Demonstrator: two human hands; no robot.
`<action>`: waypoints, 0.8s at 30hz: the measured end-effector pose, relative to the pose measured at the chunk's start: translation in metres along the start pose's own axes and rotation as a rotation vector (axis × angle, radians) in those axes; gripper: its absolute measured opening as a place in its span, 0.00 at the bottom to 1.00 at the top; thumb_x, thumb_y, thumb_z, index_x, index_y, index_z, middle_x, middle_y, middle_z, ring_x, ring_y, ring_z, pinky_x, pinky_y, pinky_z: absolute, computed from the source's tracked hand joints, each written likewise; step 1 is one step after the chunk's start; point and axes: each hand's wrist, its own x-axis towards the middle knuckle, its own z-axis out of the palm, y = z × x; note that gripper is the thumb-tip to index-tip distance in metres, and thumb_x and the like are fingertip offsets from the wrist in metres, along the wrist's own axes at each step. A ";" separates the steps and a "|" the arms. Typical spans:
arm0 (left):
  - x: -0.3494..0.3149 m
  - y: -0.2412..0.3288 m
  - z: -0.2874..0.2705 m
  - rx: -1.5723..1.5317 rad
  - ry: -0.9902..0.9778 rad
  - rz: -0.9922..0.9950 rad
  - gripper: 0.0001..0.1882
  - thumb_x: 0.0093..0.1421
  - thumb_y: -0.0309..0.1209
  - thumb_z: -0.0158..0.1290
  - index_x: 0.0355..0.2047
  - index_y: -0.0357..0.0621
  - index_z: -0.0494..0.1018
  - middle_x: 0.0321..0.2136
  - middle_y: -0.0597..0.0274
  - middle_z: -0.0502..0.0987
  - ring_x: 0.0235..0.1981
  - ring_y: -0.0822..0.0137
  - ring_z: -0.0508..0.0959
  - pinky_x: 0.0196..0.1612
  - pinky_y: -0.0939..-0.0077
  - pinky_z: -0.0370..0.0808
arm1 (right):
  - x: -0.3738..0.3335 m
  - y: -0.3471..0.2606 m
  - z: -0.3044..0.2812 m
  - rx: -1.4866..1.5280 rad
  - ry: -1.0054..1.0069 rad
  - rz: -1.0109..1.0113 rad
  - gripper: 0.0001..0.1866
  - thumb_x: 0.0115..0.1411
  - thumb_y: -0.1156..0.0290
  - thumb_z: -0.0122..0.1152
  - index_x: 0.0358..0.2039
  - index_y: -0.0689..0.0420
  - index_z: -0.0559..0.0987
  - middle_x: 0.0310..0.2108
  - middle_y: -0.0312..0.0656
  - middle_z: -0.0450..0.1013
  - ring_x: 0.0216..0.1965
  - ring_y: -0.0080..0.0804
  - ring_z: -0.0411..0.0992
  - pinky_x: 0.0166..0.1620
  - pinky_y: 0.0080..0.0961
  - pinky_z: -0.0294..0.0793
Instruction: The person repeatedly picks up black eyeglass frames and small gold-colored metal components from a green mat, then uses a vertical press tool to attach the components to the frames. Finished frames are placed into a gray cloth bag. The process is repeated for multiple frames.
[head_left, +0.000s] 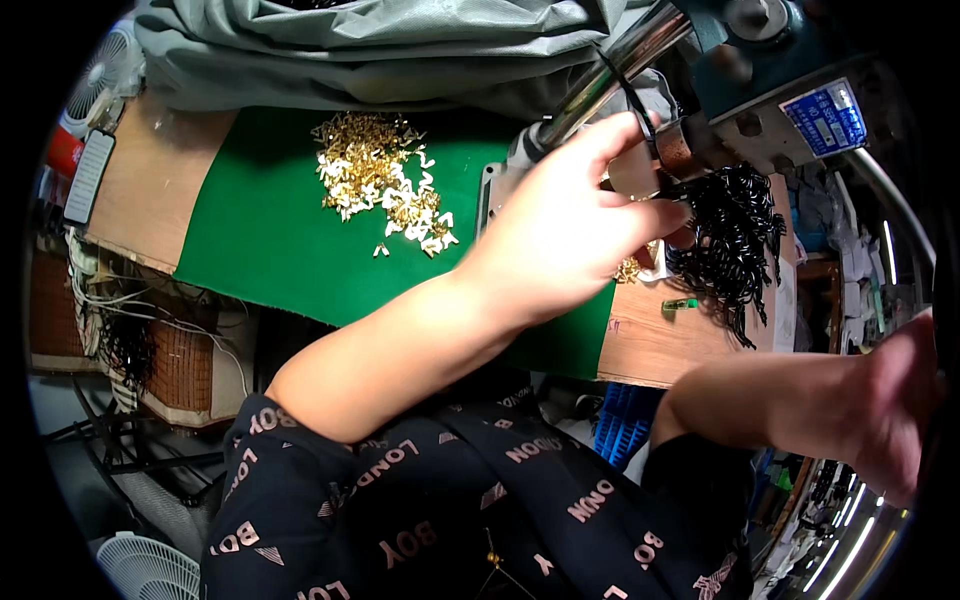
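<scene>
My left hand [570, 220] reaches over the green mat to the bench press [710, 90], its fingers beside the press's lower end. The index finger is stretched toward a thin black strap [628, 88] that hangs by the metal column [635, 55]. Lower down, the other fingertips are bent close together; whatever lies between them is hidden. Right of these fingertips lies a heap of black cords [735, 235]. A few small gold pieces [628, 270] show beneath the hand. My right hand [895, 410] is raised at the far right, blurred, with its fingers cut off by the picture's edge.
Small gold metal clips [360, 165] are piled on the green mat [270, 220]. A small green object [680, 304] rests on the wooden tabletop [650, 345]. Grey cloth [380, 55] drapes along the back. At left are a white phone-like slab [90, 178] and a fan [100, 70].
</scene>
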 end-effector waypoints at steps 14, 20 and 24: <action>-0.170 0.073 -0.220 -0.071 0.823 0.147 0.21 0.67 0.33 0.38 0.56 0.33 0.58 0.40 0.59 0.70 0.33 0.71 0.70 0.38 0.82 0.68 | -0.223 0.086 0.113 -0.444 0.036 1.179 0.06 0.50 0.80 0.61 0.30 0.62 0.75 0.24 0.42 0.71 0.24 0.31 0.71 0.30 0.24 0.70; -0.129 0.067 -0.172 1.644 1.002 0.303 0.25 0.60 0.39 0.52 0.53 0.35 0.65 0.52 0.50 0.67 0.55 0.59 0.65 0.57 0.68 0.60 | -0.205 0.094 0.100 -0.592 -0.267 1.014 0.05 0.48 0.80 0.61 0.26 0.62 0.73 0.23 0.45 0.70 0.25 0.37 0.70 0.32 0.28 0.71; -0.099 0.042 -0.145 2.026 0.471 -0.030 0.23 0.51 0.38 0.60 0.43 0.35 0.70 0.42 0.50 0.72 0.43 0.57 0.72 0.48 0.69 0.67 | -0.207 0.077 0.097 -0.331 -0.043 1.305 0.04 0.52 0.81 0.59 0.27 0.62 0.72 0.23 0.35 0.69 0.24 0.22 0.68 0.29 0.18 0.68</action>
